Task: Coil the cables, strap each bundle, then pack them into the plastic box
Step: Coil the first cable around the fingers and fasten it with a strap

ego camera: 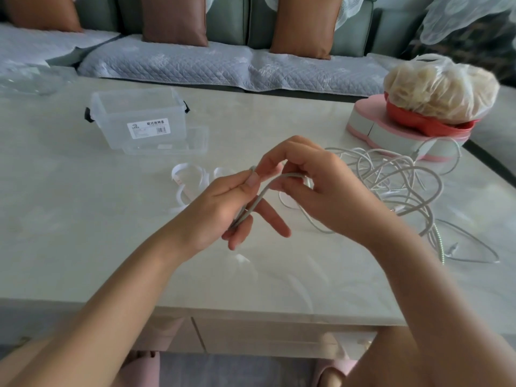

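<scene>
Grey braided cable [268,191], one length, held above the middle of the table [83,219]. The left hand [223,208] pinches its end between thumb and forefinger, the other fingers loosely extended. The right hand [315,185] has its fingers curled round the first bend. The rest trails right into the cable heap [405,185].

Hazards, as judged:
- Heap: loose and crossed over itself, lying toward the table's right edge. Drawing the held length in would likely drag neighbouring strands along and tighten a knot.
- Outer strands sit close to the right edge; a tug may tip them over it.
- The first loop is held by a pinch only and may spring open before it is strapped.

Straps [190,180]: white, curled, mid-table just beyond the left hand, none in use.

Containers:
- Plastic box [139,115]: clear, black clips, toward the far left corner, open. No cable seen inside.
- Lid [195,143]: clear, flat, touching the box's near right side.
- Pink tin [391,129]: far right corner, closed, contents hidden. It carries a red bowl [435,125] holding a tied bag [441,90] of pale material, unidentified.
</scene>
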Demonstrator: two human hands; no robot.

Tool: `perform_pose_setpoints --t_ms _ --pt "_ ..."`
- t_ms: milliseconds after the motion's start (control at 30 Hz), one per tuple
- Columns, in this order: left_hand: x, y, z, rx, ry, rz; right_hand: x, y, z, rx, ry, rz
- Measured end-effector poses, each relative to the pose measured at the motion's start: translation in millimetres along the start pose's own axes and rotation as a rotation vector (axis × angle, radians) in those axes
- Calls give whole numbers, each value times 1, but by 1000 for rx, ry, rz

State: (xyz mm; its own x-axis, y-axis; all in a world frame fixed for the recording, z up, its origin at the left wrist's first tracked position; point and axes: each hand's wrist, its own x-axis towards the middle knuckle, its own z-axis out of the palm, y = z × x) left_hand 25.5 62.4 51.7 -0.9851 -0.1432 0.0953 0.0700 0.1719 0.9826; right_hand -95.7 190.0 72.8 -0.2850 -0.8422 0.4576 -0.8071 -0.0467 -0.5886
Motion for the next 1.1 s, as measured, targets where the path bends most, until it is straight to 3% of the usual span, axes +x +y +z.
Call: perform_pose_setpoints --t_ms 267,767,967,1100 --pt "-3 2 -1 -183 -181 -37 0 1 -1 -22 116 -44" --pt "-5 -1 -2 -247 -168 -22 2 3 5 260 82 94" --pt "-4 0 1 -527 -136 69 2 8 8 100 50 111" --pt "-5 5 2 -543 -69 124 0 6 10 -96 -1 121"
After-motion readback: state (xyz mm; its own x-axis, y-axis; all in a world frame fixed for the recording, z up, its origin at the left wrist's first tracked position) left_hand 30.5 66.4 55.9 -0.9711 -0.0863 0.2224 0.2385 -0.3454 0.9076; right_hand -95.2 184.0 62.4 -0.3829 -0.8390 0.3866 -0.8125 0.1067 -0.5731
